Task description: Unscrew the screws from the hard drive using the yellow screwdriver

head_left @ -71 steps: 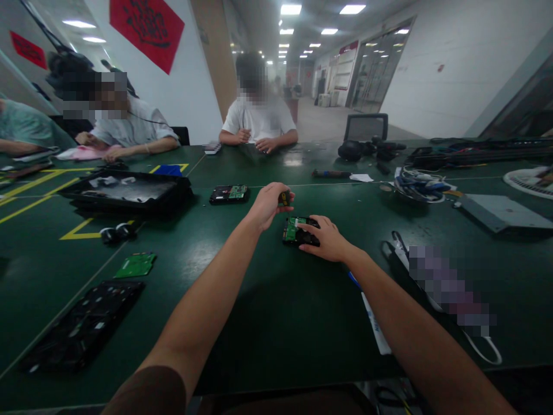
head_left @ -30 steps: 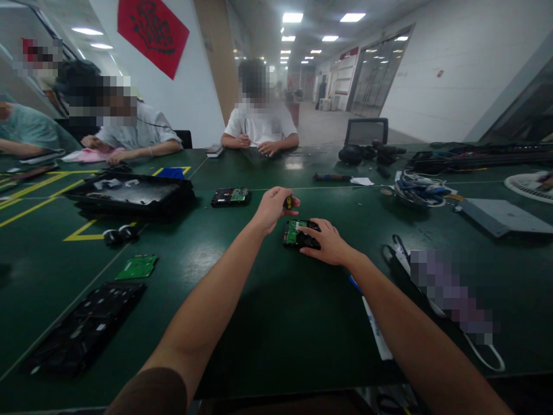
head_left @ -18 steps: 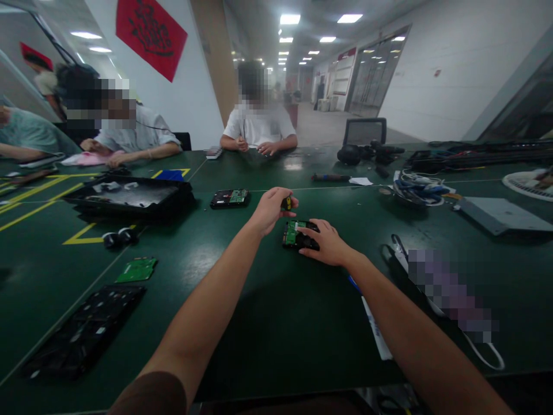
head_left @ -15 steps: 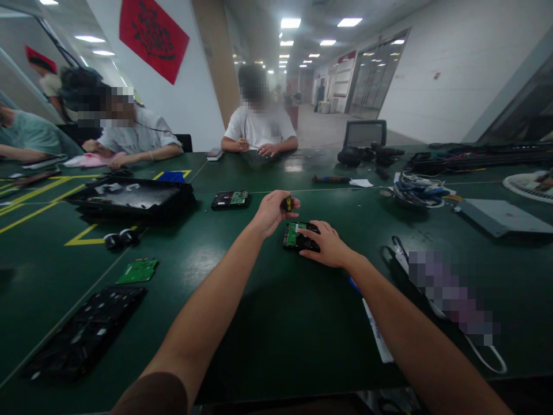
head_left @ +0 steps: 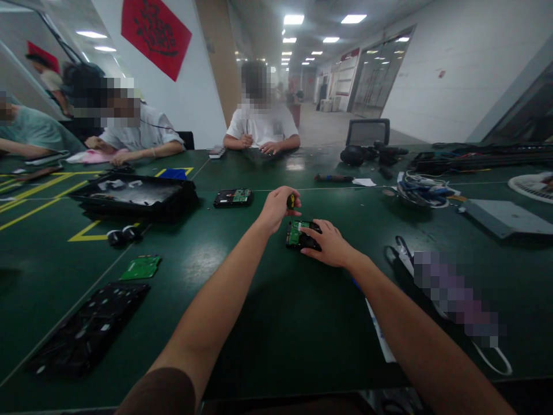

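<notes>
My left hand (head_left: 276, 208) is closed around the black and yellow handle of a screwdriver (head_left: 291, 201), held upright over the hard drive; the shaft and tip are too small to make out. Under it the hard drive (head_left: 294, 235) lies on the green table with its green circuit board facing up. From the right, my right hand (head_left: 330, 243) grips the drive, fingers across the top and thumb along the near side. A second hard drive (head_left: 233, 197) lies farther off to the left, circuit board up.
At left lie a green circuit board (head_left: 140, 267), a black slotted panel (head_left: 88, 328) and a black tray (head_left: 133, 193). On the right are a bundle of cables (head_left: 421, 190), a grey metal box (head_left: 505, 218) and a strapped item (head_left: 458, 294). A co-worker (head_left: 263, 124) sits opposite.
The view has shifted slightly. Both hands keep their places at the hard drive, with the screwdriver still in the left one.
</notes>
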`<action>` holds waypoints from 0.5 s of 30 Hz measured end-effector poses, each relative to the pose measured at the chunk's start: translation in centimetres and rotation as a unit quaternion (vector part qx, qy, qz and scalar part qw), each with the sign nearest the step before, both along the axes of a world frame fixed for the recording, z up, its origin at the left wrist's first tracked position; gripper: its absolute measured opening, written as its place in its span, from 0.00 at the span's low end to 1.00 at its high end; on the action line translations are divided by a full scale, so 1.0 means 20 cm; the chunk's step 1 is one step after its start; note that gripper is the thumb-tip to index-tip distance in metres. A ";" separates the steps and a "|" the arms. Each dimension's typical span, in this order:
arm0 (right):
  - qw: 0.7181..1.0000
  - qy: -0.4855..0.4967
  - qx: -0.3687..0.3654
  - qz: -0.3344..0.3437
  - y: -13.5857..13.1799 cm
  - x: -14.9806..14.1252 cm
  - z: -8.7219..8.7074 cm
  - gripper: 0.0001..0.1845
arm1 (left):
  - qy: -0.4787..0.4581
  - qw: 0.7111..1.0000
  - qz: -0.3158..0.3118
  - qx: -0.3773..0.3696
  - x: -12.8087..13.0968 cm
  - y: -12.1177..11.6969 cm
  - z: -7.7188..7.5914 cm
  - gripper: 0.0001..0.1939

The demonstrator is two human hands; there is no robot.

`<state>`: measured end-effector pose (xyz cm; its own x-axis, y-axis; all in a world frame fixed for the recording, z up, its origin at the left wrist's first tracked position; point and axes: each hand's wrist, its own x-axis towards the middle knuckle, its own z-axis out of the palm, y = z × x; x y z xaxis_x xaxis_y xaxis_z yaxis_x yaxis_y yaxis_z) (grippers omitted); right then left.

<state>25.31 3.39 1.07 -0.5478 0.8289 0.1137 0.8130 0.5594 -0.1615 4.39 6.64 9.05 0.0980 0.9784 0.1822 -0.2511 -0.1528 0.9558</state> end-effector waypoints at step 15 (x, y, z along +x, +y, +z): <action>1.000 0.009 0.012 0.007 0.00 0.02 -0.01 0.42 | 0.036 0.998 -0.053 -0.003 -0.03 -0.01 0.02 0.12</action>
